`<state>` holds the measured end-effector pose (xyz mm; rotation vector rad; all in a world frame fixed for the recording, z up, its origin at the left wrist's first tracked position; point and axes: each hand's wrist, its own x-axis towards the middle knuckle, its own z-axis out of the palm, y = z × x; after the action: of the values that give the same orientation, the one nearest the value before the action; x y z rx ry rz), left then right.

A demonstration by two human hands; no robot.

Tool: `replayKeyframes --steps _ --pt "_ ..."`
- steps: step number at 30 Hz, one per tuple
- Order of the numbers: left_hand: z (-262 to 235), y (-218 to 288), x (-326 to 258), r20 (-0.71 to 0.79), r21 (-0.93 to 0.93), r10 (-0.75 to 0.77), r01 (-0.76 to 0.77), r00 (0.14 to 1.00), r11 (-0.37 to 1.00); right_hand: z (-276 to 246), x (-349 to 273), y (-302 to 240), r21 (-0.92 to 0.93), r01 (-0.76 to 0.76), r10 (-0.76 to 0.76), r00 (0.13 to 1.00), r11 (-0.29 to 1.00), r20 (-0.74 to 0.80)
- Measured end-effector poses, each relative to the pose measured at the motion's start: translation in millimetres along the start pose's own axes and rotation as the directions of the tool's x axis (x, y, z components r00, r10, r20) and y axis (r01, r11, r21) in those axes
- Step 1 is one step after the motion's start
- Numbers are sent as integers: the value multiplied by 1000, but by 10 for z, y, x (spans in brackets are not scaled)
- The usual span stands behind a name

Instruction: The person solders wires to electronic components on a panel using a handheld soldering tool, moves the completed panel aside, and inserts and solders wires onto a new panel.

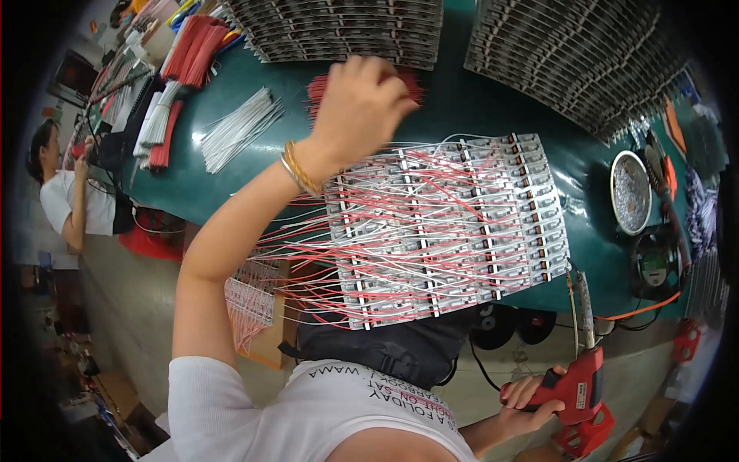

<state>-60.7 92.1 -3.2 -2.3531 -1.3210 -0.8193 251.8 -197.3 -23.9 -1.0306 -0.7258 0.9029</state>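
Gripping the red soldering gun (586, 389) in my right hand (531, 396), fingers closed round its handle, out at the lower right past the table edge. Its metal nozzle points up, end near the bottom right corner of the wired LED-style circuit panel (548, 208). Left hand (358, 104) is over the pile of red wires (317, 92) beyond the panel's far edge, fingers bent — can't tell if there's a wire between them, or whether they touch the pile.

Panel lies flat on the dark green table (585, 165), right in front of me, slightly skewed. Red and white leads (362, 250) run across it; plenty trail off past its left edge. A pile of white wires (242, 131) sits to the left of the red ones, with thicker red wire bundles (196, 50) further up left.

Two stacks of panels stand at the back: one stack (346, 31) just behind the red wires, the other stack (573, 58) to the right. Metal bowl (614, 202) is right of my panel. Co-worker (73, 185) in a white top is off at far left.
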Motion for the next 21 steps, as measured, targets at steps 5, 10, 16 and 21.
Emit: replayKeyframes --steps 5,10,16,21 --pt "-48 486 -10 560 -219 -41 196 828 956 182 27 -30 -57 26 -33 992 998 -126" --pt "-47 301 198 706 -258 -64 340 706 904 228 54 -43 -46 39 -42 997 998 -60" --pt "-131 384 15 523 -499 -128 424 843 756 195 71 -55 41 59 -53 990 997 -134" --pt "-984 175 -372 417 -654 -322 527 850 544 378 175 -66 -139 -76 23 935 987 -354"
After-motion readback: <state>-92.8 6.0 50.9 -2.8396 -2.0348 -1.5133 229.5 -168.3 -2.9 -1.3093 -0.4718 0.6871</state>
